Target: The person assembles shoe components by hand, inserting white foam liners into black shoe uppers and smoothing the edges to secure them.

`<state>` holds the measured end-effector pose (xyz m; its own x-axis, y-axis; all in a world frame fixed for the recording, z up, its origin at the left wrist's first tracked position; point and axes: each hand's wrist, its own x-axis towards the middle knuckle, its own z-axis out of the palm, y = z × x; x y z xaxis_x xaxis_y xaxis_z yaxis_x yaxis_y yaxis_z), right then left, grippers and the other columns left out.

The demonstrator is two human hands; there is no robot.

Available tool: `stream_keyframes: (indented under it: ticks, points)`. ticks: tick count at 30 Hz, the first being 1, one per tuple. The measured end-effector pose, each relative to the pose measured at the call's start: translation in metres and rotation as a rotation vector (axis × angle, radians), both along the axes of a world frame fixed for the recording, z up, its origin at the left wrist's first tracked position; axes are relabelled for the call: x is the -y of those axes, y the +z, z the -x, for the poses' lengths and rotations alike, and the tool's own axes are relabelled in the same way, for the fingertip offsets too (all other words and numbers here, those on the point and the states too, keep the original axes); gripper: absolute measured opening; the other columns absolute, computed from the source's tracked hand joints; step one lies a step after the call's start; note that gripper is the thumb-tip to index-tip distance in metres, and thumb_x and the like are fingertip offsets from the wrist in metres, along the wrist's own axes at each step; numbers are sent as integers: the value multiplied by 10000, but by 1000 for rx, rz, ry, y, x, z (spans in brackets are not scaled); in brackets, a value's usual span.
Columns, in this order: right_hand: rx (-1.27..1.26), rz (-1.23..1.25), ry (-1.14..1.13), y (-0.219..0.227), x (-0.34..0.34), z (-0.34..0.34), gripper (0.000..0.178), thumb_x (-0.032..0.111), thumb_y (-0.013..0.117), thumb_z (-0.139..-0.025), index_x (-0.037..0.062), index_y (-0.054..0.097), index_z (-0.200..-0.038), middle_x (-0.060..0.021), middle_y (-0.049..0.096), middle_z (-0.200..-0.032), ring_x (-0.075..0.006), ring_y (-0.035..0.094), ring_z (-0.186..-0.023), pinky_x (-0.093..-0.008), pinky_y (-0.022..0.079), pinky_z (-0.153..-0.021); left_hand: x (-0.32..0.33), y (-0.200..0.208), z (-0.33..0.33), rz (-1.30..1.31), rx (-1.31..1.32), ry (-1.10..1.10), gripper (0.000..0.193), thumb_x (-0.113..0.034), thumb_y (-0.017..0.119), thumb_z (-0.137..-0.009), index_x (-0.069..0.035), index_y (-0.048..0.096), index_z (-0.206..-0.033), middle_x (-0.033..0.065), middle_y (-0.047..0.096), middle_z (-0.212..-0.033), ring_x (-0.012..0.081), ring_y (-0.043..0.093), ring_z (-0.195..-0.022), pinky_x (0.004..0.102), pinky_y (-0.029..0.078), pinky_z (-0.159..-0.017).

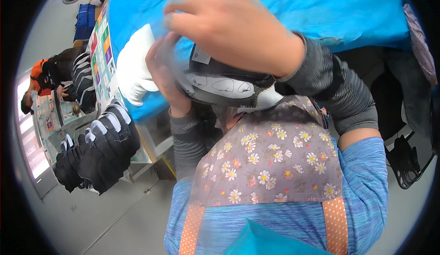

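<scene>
Right now the left hand (165, 78) and right hand (229, 26) both grip a dark shoe upper (220, 87) up close against the blue bag (321, 7), mid-handling, finished uppers (98, 152) stacked left.

Surroundings
Black shoe uppers (98, 152) are stacked at left; a blue sheet (321, 7) is spread above.

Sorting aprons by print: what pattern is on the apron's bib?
Small daisy-like flowers, white, pink and yellow, on a greyish-brown bib; the head view shows it clearly.
</scene>
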<state>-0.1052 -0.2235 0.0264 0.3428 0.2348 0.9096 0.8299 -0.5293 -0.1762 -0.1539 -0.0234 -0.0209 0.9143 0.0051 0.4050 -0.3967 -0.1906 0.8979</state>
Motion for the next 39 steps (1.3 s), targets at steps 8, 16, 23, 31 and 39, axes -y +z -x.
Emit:
stream_keyframes:
  ticks: [8,16,23,31,39]
  points:
    - [-519,517,296,21,-4,-15,164,120,625,-795,32,741,-871,-155,712,-771,-355,692,-709,-432,557,-634,-8,12,-10,122,-61,32,472,-386,496,-1032,8,511,-1290,119,570,-1237,207,534,-1175,370,388,-1058]
    - [-368,574,312,-3,-20,-19,111,128,666,-766,108,723,-860,-121,674,-729,-324,678,-699,-433,546,-632,-22,6,-12,35,-141,229,217,-180,545,-1053,-1,593,-1165,69,634,-1073,142,604,-984,282,478,-895]
    - [-283,543,67,13,-12,-32,35,125,698,-773,99,721,-772,-106,695,-744,-301,707,-736,-390,569,-634,0,52,1,-312,-155,173,300,-186,605,-993,48,642,-1176,83,677,-1015,145,608,-932,323,502,-815]
    - [-253,487,148,9,-26,-42,34,118,722,-762,89,719,-781,-105,707,-765,-297,710,-740,-385,572,-652,0,38,-16,-730,-136,281,221,-147,637,-907,-31,695,-1085,227,659,-877,389,606,-742,387,493,-706]
    - [-254,623,33,8,-18,-42,82,192,715,-826,117,739,-850,-61,722,-798,-250,730,-771,-357,577,-647,3,33,-20,-590,-63,344,201,-137,680,-903,-10,737,-1047,158,713,-813,235,662,-697,337,509,-696]
